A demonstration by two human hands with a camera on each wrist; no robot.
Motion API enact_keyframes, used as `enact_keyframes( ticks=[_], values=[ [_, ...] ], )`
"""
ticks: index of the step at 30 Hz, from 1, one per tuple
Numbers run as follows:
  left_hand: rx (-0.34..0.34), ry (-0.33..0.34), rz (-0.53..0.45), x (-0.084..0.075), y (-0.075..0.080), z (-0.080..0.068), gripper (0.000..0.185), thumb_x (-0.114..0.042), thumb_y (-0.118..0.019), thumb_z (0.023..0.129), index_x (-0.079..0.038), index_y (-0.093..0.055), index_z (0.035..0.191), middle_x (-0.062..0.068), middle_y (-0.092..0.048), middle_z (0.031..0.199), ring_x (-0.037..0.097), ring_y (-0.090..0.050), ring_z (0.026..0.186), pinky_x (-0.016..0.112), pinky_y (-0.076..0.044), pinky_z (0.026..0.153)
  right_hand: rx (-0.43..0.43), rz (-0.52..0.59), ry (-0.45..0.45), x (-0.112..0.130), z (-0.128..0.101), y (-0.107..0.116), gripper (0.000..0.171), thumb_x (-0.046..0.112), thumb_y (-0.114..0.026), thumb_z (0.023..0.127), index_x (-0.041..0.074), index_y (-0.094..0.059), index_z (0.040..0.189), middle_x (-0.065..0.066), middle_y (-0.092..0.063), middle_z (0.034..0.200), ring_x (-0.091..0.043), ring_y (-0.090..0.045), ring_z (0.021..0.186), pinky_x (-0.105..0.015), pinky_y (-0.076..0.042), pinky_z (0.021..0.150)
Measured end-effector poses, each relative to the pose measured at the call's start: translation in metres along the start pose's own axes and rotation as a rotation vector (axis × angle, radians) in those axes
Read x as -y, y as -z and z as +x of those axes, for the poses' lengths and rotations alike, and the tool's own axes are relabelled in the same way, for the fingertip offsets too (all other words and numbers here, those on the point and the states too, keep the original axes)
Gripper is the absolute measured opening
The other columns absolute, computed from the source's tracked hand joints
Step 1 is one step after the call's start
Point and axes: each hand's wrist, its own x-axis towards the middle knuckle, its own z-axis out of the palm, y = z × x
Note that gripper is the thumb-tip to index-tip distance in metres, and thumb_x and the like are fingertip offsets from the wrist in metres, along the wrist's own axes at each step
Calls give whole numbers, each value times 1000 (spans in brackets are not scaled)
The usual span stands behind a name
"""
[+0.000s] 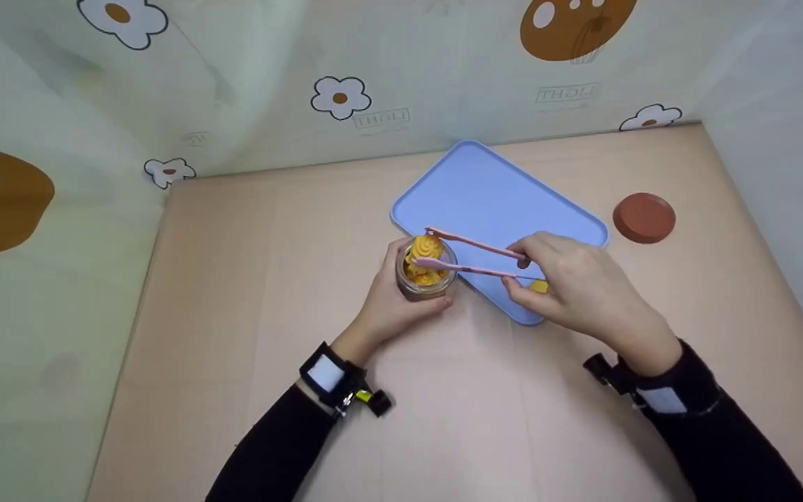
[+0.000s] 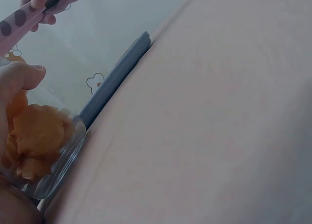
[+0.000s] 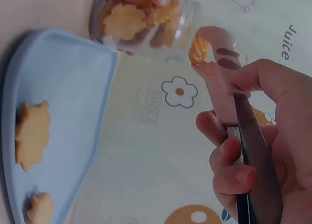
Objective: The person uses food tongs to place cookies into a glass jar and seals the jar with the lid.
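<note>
The left hand (image 1: pixel 389 301) steadies the glass jar (image 1: pixel 426 268) on the tabletop (image 1: pixel 248 279). The right hand (image 1: pixel 579 286) pinches pink tongs (image 1: pixel 475 254), their tips clamping an orange swirl cookie (image 1: pixel 427 246) at the jar's mouth. Judging by this, lifting it out is under way; next likely a steady carry to the blue tray (image 1: pixel 499 202) beside the grip. The cookie looks ridged and brittle.

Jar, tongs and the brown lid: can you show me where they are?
jar (image 1: pixel 424 287), head view, on its glass side.
tongs (image 1: pixel 475 243), head view, on the upper pink arm.
brown lid (image 1: pixel 644 217), head view, on its flat top.
</note>
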Motion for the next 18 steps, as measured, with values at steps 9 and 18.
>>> enact_keyframes(
  ticks=[9,18],
  values=[
    [3,-22,0,0,-1,1,99,-20,-101,77,-17,-42,157,3,-60,147,20,-59,133,46,-45,118,37,4,-27,3,-1,-6,34,27,-83,92,4,-72,115,-6,-73,92,-17,-56,65,-30,-45,54],
    [-2,-39,13,-1,0,1,98,-22,-101,77,-17,-42,154,2,-61,144,19,-58,133,46,-42,119,0,1,-3,4,-2,-1,31,22,-83,89,4,-73,111,-5,-74,91,-18,-60,66,-30,-46,52]
  ],
)
